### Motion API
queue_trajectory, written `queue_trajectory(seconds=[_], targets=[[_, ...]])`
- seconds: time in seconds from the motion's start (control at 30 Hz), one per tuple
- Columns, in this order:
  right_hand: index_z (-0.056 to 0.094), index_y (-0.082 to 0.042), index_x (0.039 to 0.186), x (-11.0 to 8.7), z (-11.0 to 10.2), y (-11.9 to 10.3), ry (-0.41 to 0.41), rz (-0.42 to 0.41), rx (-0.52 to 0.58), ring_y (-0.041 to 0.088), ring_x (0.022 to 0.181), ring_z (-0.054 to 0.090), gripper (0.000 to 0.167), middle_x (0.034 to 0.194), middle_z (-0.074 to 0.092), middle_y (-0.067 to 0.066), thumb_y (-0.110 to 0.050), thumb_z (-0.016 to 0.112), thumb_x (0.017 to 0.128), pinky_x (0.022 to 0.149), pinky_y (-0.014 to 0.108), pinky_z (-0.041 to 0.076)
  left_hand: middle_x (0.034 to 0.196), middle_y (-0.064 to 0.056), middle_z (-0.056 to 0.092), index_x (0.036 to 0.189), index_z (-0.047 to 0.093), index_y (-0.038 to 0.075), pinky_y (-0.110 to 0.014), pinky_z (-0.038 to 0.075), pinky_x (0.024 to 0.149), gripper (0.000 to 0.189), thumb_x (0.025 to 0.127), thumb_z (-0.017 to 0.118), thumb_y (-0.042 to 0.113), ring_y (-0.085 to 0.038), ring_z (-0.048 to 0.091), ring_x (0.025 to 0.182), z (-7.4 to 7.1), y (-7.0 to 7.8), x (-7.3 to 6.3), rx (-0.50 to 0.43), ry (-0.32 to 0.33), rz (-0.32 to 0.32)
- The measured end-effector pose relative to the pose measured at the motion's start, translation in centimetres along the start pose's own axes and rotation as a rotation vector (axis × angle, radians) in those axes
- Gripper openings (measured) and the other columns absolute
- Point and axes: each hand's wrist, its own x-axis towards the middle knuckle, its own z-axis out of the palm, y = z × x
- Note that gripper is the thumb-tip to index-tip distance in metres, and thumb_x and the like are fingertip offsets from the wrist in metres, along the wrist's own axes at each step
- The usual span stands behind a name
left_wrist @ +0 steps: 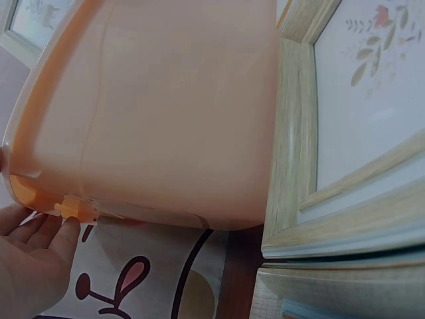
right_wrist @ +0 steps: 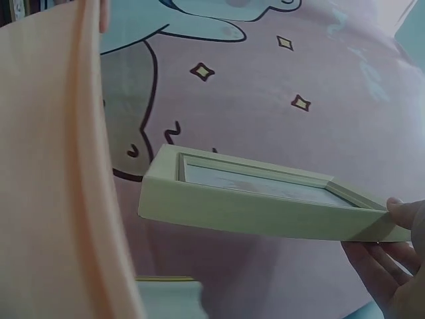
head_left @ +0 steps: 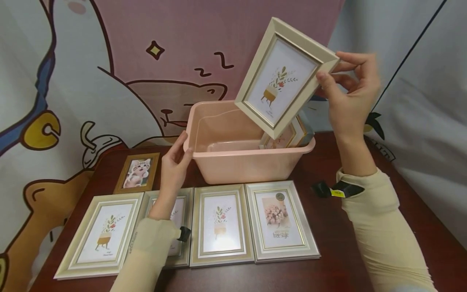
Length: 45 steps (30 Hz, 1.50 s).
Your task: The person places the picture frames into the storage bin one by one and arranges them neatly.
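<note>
The frame (head_left: 281,83) pinched by the right hand (head_left: 353,91) is best kept from bumping the tub (head_left: 248,165) held by the left hand (head_left: 173,167).

The rightmost picture frame (head_left: 281,219) of the row bears the words "free style", the line above them blurred. Two Z shapes stand on the patterned backdrop (head_left: 175,52). Tiny print on the raised frame (head_left: 280,83) and marking on the yellow label (head_left: 337,193) cannot be read.
</note>
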Motion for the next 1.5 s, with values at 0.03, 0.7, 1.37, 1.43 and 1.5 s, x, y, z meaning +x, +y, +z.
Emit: queue_trajectory(seconds=[0.03,0.7,1.37,1.43,1.5], targets=[[0.066,-0.004,0.111,-0.2,0.1,0.2,0.003,0.015,0.017,0.013,0.07,0.07,0.033,0.091,0.066,0.003,0.002,0.078,0.081,0.063,0.019,0.062,0.158,-0.004,0.043,0.148,0.048,0.008,-0.036,0.04,0.117,0.05,0.099,0.059,0.009,-0.019,0.041,0.146,0.0,0.0,0.0,0.002,0.0,-0.001],[0.067,-0.006,0.114,-3.6,0.3,2.3,-0.084,0.045,-0.101,0.01,0.075,0.068,0.032,0.092,0.063,-0.009,-0.002,0.077,0.084,0.061,0.02,0.061,0.157,-0.004,0.043,0.148,0.048,0.009,-0.035,0.039,0.117,0.049,0.099,0.059,0.01,-0.019,0.041,0.146,0.4,-0.1,0.0,-0.005,0.003,0.003],[0.066,0.003,0.105,-7.7,-0.6,3.9,-0.276,-0.098,-0.506,0.007,0.077,0.059,0.03,0.091,0.068,0.019,-0.008,0.08,0.081,0.061,0.005,0.041,0.157,-0.004,0.044,0.148,0.048,0.008,-0.034,0.039,0.118,0.05,0.099,0.059,0.01,-0.019,0.042,0.146,0.2,-0.1,-0.1,-0.011,0.01,0.008],[0.065,0.003,0.103,-8.0,-0.7,4.1,-0.286,-0.112,-0.541,0.02,0.077,0.055,0.029,0.086,0.065,0.02,-0.008,0.08,0.081,0.064,0.011,0.034,0.157,-0.004,0.044,0.148,0.048,0.008,-0.035,0.038,0.119,0.05,0.099,0.059,0.01,-0.019,0.042,0.146,0.2,-0.1,-0.1,-0.009,0.01,0.009],[0.064,0.004,0.1,-8.3,-0.7,4.3,-0.295,-0.111,-0.567,0.029,0.08,0.05,0.029,0.081,0.061,0.021,-0.008,0.08,0.08,0.068,0.016,0.031,0.157,-0.004,0.044,0.148,0.048,0.008,-0.035,0.038,0.119,0.05,0.099,0.059,0.01,-0.019,0.042,0.146,0.2,-0.1,-0.2,-0.006,0.01,0.01]])
